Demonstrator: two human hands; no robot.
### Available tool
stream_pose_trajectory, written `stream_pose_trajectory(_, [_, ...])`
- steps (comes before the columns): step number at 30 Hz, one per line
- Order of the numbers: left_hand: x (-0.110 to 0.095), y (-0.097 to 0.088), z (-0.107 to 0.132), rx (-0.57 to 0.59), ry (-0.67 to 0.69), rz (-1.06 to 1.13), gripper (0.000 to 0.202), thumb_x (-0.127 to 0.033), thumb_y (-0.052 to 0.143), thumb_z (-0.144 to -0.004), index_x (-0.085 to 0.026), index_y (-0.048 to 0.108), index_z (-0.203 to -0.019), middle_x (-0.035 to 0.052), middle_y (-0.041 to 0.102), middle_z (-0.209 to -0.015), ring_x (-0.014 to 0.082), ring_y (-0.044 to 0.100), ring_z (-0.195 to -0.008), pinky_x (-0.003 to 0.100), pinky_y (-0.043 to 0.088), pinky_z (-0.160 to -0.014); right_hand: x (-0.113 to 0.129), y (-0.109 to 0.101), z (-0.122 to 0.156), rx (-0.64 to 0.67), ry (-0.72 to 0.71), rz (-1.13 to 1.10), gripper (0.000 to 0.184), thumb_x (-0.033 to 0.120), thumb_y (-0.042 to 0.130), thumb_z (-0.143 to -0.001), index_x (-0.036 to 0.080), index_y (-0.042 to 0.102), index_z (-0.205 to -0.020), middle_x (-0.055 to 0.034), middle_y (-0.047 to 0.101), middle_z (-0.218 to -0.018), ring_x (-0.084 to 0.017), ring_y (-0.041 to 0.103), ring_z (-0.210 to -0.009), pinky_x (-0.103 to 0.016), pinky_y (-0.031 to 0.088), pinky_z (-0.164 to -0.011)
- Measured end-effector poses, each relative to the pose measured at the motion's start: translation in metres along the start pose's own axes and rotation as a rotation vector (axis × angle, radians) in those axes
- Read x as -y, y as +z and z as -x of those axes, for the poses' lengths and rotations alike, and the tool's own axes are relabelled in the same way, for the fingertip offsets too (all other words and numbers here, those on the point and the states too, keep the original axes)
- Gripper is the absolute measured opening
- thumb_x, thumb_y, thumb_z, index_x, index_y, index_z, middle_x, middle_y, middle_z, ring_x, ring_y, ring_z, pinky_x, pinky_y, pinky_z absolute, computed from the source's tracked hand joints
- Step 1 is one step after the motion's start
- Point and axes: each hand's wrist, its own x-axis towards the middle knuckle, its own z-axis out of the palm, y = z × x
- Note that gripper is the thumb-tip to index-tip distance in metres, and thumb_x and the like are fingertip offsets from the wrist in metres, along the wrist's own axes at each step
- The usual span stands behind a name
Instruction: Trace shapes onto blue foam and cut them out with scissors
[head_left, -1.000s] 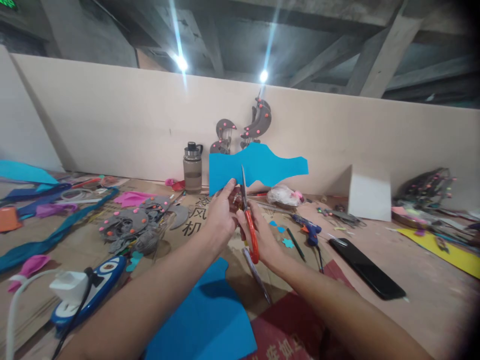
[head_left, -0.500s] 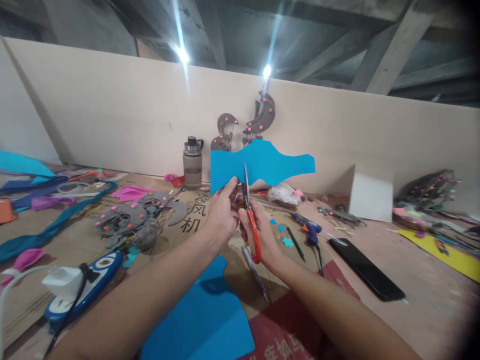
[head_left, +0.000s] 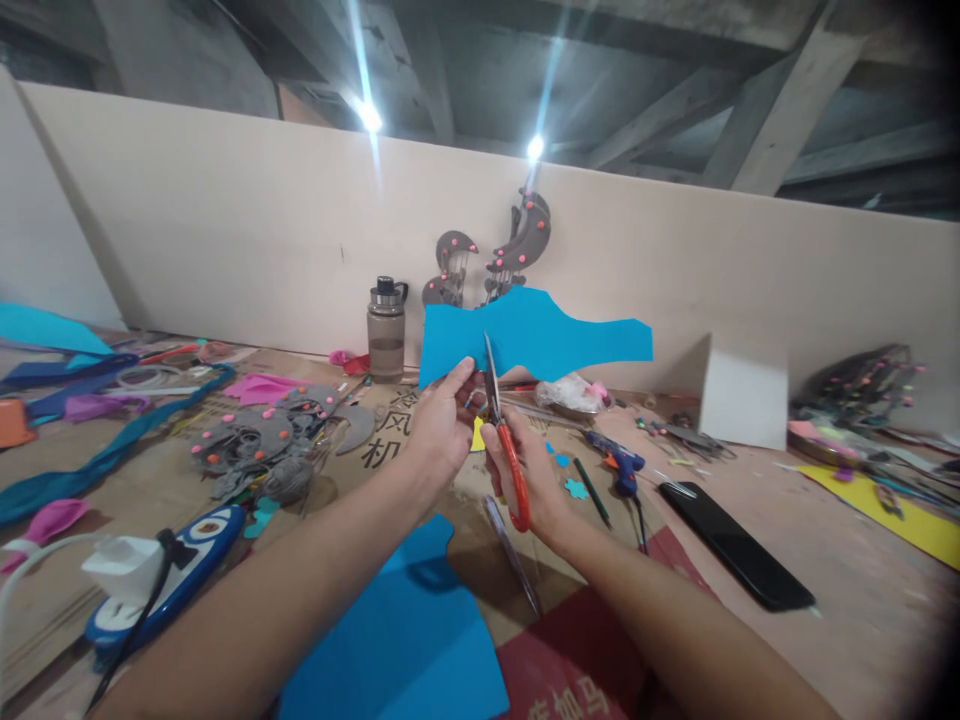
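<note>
My left hand (head_left: pixel 446 415) pinches the lower edge of a blue felt-like sheet (head_left: pixel 540 335), held up off the table with a wavy cut outline. My right hand (head_left: pixel 532 465) is closed round the red handles of a pair of scissors (head_left: pixel 517 490). The blades point up and lie across the near face of the sheet, close to my left thumb. Whether the blades are parted is hard to see. A larger blue sheet (head_left: pixel 397 630) with a curved edge lies on the table below my forearms.
A water bottle (head_left: pixel 386 330) stands by the back board. Grey felt pieces with pink dots (head_left: pixel 255 440) lie left, above a blue power strip (head_left: pixel 202 550). Right are a glue gun (head_left: pixel 619 460), green pencil (head_left: pixel 592 492), black phone (head_left: pixel 731 545) and white card (head_left: pixel 746 390). A pen (head_left: pixel 511 555) lies centrally.
The held blue sheet has shifted slightly and its right end reaches farther right. The scissors and my right hand have moved a little right and down. My left hand keeps its hold.
</note>
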Motion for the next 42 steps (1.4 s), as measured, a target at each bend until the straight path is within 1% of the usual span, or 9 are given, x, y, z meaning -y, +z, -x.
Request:
stream_pose_trajectory(3, [-0.001, -0.001, -0.003, 0.005, 0.022, 0.011, 0.019, -0.016, 0.082, -0.076, -0.014, 0.064, -0.071, 0.001, 0.068, -0.066, 0.0081, 0.062, -0.056, 0.019, 0.047, -0.054, -0.005, -0.001, 0.0, -0.017, 0.008, -0.019, 0.033, 0.056, 0.057, -0.093, 0.024, 0.048, -0.094, 0.006, 0.046, -0.061, -0.011, 0.041, -0.047, -0.023, 0.036, -0.045])
stream_pose_trajectory(9, [-0.004, -0.004, -0.01, 0.024, 0.056, 0.005, 0.017, -0.011, 0.08, -0.076, -0.014, 0.064, -0.071, 0.0008, 0.069, -0.066, 0.0091, 0.065, -0.059, 0.019, 0.047, -0.055, -0.007, -0.003, 0.0, -0.026, 0.01, -0.05, 0.034, 0.057, 0.058, -0.093, 0.024, 0.047, -0.092, 0.007, 0.043, -0.061, -0.01, 0.037, -0.046, -0.022, 0.035, -0.044])
stream_pose_trajectory(12, [-0.007, -0.007, -0.013, 0.058, 0.057, -0.029, 0.015, -0.012, 0.08, -0.076, -0.013, 0.065, -0.073, 0.0019, 0.07, -0.067, 0.0098, 0.066, -0.06, 0.02, 0.048, -0.056, -0.004, -0.005, -0.001, -0.034, -0.002, -0.029, 0.035, 0.057, 0.06, -0.091, 0.024, 0.048, -0.09, 0.006, 0.046, -0.064, -0.009, 0.04, -0.048, -0.022, 0.035, -0.044])
stream_pose_trajectory(15, [-0.009, -0.008, -0.015, 0.042, 0.058, -0.054, 0.014, -0.01, 0.079, -0.076, -0.013, 0.065, -0.072, 0.0013, 0.07, -0.066, 0.0102, 0.066, -0.06, 0.021, 0.047, -0.055, -0.004, -0.008, -0.001, -0.015, -0.032, -0.014, 0.035, 0.057, 0.061, -0.091, 0.024, 0.051, -0.091, 0.005, 0.049, -0.066, -0.009, 0.042, -0.048, -0.021, 0.035, -0.043])
stream_pose_trajectory(19, [-0.014, -0.005, -0.016, 0.027, 0.041, -0.095, 0.015, -0.01, 0.079, -0.075, -0.014, 0.065, -0.07, 0.0013, 0.07, -0.065, 0.0105, 0.065, -0.057, 0.021, 0.046, -0.054, -0.007, -0.012, -0.001, 0.038, 0.027, -0.025, 0.033, 0.057, 0.06, -0.091, 0.025, 0.051, -0.095, 0.0071, 0.047, -0.061, -0.009, 0.042, -0.041, -0.021, 0.034, -0.038])
stream_pose_trajectory(26, [-0.024, -0.003, -0.017, 0.016, 0.036, -0.183, 0.015, -0.008, 0.079, -0.073, -0.013, 0.067, -0.068, 0.0019, 0.07, -0.062, 0.0115, 0.065, -0.055, 0.022, 0.047, -0.055, -0.007, -0.015, -0.001, 0.033, 0.098, -0.09, 0.036, 0.056, 0.067, -0.086, 0.026, 0.048, -0.092, 0.0087, 0.043, -0.06, -0.009, 0.039, -0.04, -0.02, 0.035, -0.034])
stream_pose_trajectory(32, [-0.036, 0.0, -0.017, 0.033, 0.029, -0.26, 0.015, -0.003, 0.075, -0.073, -0.012, 0.066, -0.065, 0.0034, 0.07, -0.062, 0.0127, 0.066, -0.054, 0.022, 0.044, -0.051, -0.008, -0.02, -0.002, 0.031, 0.131, -0.054, 0.036, 0.054, 0.068, -0.085, 0.026, 0.047, -0.089, 0.009, 0.043, -0.059, -0.008, 0.039, -0.039, -0.02, 0.034, -0.033])
stream_pose_trajectory(37, [-0.042, -0.005, -0.023, 0.07, 0.029, -0.322, 0.016, -0.004, 0.078, -0.07, -0.011, 0.066, -0.064, 0.0053, 0.07, -0.06, 0.0141, 0.067, -0.054, 0.021, 0.04, -0.049, -0.008, -0.023, -0.001, 0.032, 0.116, -0.004, 0.033, 0.054, 0.066, -0.086, 0.026, 0.05, -0.094, 0.0095, 0.046, -0.056, -0.009, 0.04, -0.036, -0.021, 0.034, -0.033])
stream_pose_trajectory(42, [-0.044, -0.011, -0.028, 0.116, 0.049, -0.37, 0.018, -0.008, 0.082, -0.067, -0.012, 0.065, -0.063, 0.0059, 0.07, -0.06, 0.0146, 0.067, -0.055, 0.021, 0.04, -0.05, 0.001, -0.024, -0.001, 0.076, 0.173, -0.047, 0.033, 0.053, 0.063, -0.087, 0.025, 0.045, -0.085, 0.009, 0.049, -0.055, -0.009, 0.042, -0.035, -0.021, 0.038, -0.034])
